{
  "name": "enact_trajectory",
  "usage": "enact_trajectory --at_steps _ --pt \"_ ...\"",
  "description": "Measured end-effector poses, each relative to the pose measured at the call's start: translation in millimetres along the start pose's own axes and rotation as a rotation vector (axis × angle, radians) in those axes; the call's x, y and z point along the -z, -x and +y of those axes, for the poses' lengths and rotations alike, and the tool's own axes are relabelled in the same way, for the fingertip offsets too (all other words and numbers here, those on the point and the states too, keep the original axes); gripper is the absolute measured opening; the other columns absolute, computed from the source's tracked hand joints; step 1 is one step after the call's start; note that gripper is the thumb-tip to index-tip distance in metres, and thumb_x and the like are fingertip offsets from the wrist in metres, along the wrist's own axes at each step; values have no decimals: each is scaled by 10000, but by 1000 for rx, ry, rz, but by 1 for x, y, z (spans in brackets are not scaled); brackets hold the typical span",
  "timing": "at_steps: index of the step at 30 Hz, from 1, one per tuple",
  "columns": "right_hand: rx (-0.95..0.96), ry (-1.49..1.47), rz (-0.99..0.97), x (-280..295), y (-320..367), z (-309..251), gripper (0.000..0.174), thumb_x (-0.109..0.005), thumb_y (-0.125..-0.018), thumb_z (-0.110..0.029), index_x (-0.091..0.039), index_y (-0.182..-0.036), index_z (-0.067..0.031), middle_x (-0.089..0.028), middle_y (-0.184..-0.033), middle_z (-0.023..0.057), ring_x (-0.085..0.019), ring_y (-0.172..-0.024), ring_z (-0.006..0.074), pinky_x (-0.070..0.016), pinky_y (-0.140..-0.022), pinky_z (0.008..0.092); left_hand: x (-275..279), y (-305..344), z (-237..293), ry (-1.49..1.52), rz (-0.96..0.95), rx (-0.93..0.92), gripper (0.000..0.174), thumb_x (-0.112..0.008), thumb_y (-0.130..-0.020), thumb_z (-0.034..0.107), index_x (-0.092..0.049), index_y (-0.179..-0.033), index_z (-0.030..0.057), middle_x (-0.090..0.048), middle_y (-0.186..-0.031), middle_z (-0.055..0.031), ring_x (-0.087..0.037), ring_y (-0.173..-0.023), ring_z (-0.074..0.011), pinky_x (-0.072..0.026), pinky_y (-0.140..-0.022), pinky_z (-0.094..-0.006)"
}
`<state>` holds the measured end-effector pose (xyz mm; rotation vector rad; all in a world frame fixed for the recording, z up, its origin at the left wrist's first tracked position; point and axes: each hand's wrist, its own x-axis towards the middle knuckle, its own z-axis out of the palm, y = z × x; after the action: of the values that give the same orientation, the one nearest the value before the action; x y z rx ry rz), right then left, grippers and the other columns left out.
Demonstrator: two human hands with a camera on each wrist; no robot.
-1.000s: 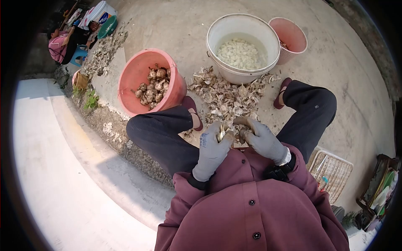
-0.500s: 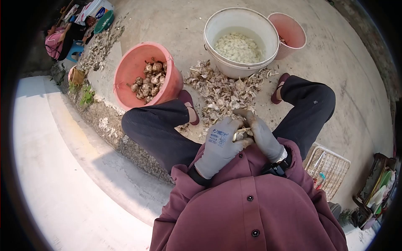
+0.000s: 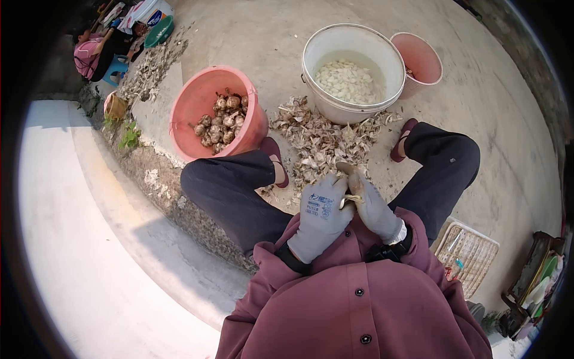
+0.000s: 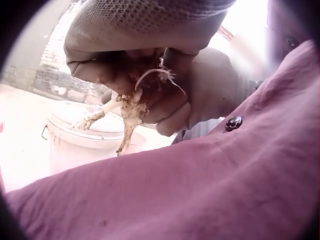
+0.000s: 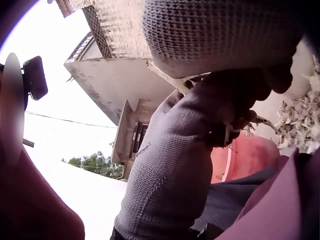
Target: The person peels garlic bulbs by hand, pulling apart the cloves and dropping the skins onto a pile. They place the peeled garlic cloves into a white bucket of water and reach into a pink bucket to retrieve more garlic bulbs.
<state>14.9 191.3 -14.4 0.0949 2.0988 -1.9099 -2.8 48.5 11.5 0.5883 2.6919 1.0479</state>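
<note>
Left hand (image 3: 323,212) and right hand (image 3: 373,206) are both gripping 1 garlic bulb (image 3: 348,200), fingers curled round it, just beside the peel pile (image 3: 320,140).

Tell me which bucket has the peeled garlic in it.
Find the pile of garlic skins before the seated person. Just beyond stands the white bucket of pale peeled cloves. It alone is white: the big bucket left of it and small bucket behind are pink.
</note>
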Motion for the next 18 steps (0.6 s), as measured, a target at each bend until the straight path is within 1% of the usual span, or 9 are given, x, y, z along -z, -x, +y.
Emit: enact_trajectory --at_steps 2,3,5,7,12,14,15,17,18 --pt "-117 -73 -134 4 1 -8 650 -256 -1047 -528 -357 -1436 -17 -585 -1083 126 -573 -983 142 -466 -838 259 -2 0 -3 73 3 80 245 -671 -697 160 -593 -906 59 -545 -862 -111 -562 -797 -313 -399 -673 -427" --pt "-114 -71 -142 3 0 -9 650 -256 -1047 -528 -357 -1436 -17 -585 -1083 126 -573 -983 142 -466 -838 259 -5 -2 -7 114 18 81 253 -670 -699 160 -592 -915 57 -546 -866 -113 -561 -800 -314 -398 -670 -429" --pt "-117 -109 -145 -1 3 -10 673 -262 -1041 -544 -318 -1464 -24 -568 -1076 78 -543 -917 92 -452 -749 214 -9 0 -12 155 40 87 260 -668 -700 161 -590 -924 55 -546 -871 -114 -561 -804 -315 -397 -666 -431" --pt "-119 -170 -120 -8 3 1 684 -259 -1039 -550 -307 -1473 -24 -557 -1055 55 -527 -885 83 -445 -728 216 -11 2 -12 -123 112 -91 278 -661 -707 155 -582 -949 45 -544 -876 -120 -561 -816 -316 -408 -665 -432" --pt "-176 -314 -115 -4 2 1 706 -256 -1033 -567 -316 -1478 -24 -526 -1010 15 -504 -830 71 -440 -710 227 -10 5 -12 -150 120 -49 262 -652 -727 150 -572 -950 40 -540 -870 -125 -561 -814 -317 -417 -666 -431" --pt "-178 -428 -209 4 2 -9 709 -268 -1032 -566 -355 -1456 -5 -519 -981 10 -511 -834 70 -449 -731 229 -9 3 -16 -131 145 -33 226 -650 -743 146 -574 -927 39 -543 -862 -129 -563 -807 -323 -420 -669 -433" --pt "-181 -424 -206 5 2 -9 709 -268 -1032 -566 -355 -1456 -5 -519 -981 10 -511 -834 70 -449 -731 229 -6 3 -21 16 182 44 191 -648 -768 141 -574 -905 30 -548 -855 -135 -566 -800 -332 -427 -675 -429" --pt "-138 -429 -199 6 2 -10 641 -291 -1047 -507 -398 -1433 -7 -538 -972 16 -522 -823 75 -452 -735 232 -4 4 -23 165 222 122 163 -646 -792 136 -575 -883 22 -554 -848 -141 -569 -794 -341 -433 -682 -425" --pt "-163 -377 -221 11 4 -16 537 -387 -1041 -387 -418 -1418 -6 -555 -974 25 -531 -846 76 -453 -755 231 -3 4 -23 248 231 157 179 -645 -794 142 -569 -888 10 -544 -842 -157 -562 -793 -358 -433 -684 -441"
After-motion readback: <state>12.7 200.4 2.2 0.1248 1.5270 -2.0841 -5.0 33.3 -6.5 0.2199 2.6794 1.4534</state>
